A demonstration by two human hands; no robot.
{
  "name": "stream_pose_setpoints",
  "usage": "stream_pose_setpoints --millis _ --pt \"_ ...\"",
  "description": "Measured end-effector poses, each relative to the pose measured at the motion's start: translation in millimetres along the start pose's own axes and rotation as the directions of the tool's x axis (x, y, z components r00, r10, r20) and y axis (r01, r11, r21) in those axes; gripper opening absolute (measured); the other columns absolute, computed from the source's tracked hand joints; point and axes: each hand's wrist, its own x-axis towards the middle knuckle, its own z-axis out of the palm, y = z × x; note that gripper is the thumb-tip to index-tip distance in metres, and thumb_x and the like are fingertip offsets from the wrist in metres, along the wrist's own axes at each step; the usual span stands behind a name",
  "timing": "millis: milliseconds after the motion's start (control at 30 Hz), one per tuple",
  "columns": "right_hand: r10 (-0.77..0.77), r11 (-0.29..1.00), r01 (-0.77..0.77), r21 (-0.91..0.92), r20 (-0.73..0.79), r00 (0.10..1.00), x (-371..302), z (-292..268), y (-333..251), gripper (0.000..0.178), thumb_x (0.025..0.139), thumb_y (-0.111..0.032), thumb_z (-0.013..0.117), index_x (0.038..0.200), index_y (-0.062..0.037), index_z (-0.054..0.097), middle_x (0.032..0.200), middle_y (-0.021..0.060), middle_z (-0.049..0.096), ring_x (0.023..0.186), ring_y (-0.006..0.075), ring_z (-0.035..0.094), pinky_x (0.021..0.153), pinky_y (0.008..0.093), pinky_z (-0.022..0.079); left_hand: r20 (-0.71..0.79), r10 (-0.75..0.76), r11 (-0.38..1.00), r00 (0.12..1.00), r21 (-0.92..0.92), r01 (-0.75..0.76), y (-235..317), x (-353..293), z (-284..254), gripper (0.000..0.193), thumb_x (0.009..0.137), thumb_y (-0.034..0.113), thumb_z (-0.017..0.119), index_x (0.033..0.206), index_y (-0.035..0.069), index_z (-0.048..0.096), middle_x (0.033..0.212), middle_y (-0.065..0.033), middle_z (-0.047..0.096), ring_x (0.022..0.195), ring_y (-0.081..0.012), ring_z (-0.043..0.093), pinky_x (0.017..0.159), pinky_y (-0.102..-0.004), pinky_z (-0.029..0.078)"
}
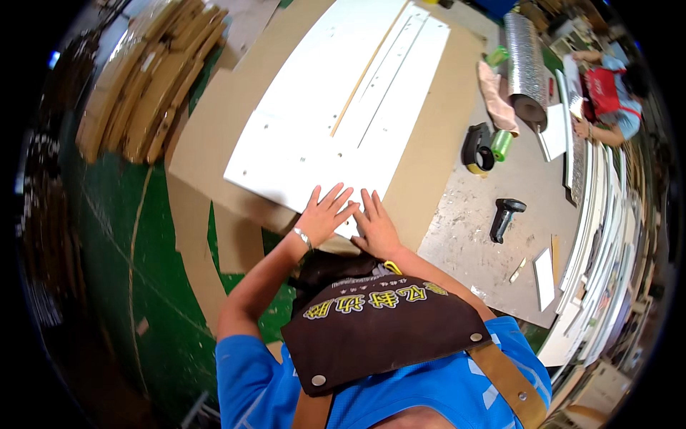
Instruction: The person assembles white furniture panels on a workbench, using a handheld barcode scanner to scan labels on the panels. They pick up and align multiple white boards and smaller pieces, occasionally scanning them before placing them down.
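Note:
White panels (286, 150) lie stacked on a sheet of brown cardboard (421, 154), with small holes in them and long slots toward the far end. A thin tan strip (368, 71) runs lengthwise on top. At the near end, my left hand (325, 213) lies with spread fingers on the white surface, a bracelet on its wrist. Close beside it, my right hand (376, 227) rests on the near right corner, its fingers stretched out. The fingertips of the two hands nearly meet. Neither hand grips anything.
On the table (464, 236) to the right are a barcode scanner (506, 218), a tape dispenser (477, 149), green rolls (502, 145), a pinkish cloth (494, 96) and a silvery foil roll (525, 68). Long white strips (607, 250) line the right edge. A co-worker (607, 93) stands far right. Wrapped cardboard bundles (146, 79) stand far left.

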Motion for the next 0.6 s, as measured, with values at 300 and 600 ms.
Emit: stream_pose_setpoints --millis 300,600 --pt "-0.026 0.999 0.027 0.025 -0.071 0.997 -11.3 9.3 15.9 0.076 0.072 -0.014 0.069 0.139 -0.0086 0.033 0.147 0.0221 0.02 0.134 0.0437 0.022 0.106 0.0458 0.032 -0.116 0.047 0.997 0.992 -0.06 -0.054 -7.5 11.7 12.1 0.087 0.059 0.037 0.08 0.133 0.014 0.042 0.144 -0.0124 0.031 0.133 -0.0312 0.027 0.102 -0.0518 0.028" --pt "-0.117 0.993 0.114 -0.026 -0.194 0.974 -23.2 31.6 35.7 0.08 0.072 -0.019 0.07 0.14 -0.0073 0.03 0.148 0.0205 0.021 0.136 0.0405 0.021 0.11 0.0439 0.026 -0.158 0.058 0.994 0.986 -0.087 -0.072 11.0 12.8 9.2 0.084 0.058 0.024 0.081 0.13 0.006 0.042 0.141 -0.0183 0.032 0.13 -0.0377 0.029 0.101 -0.0555 0.027"
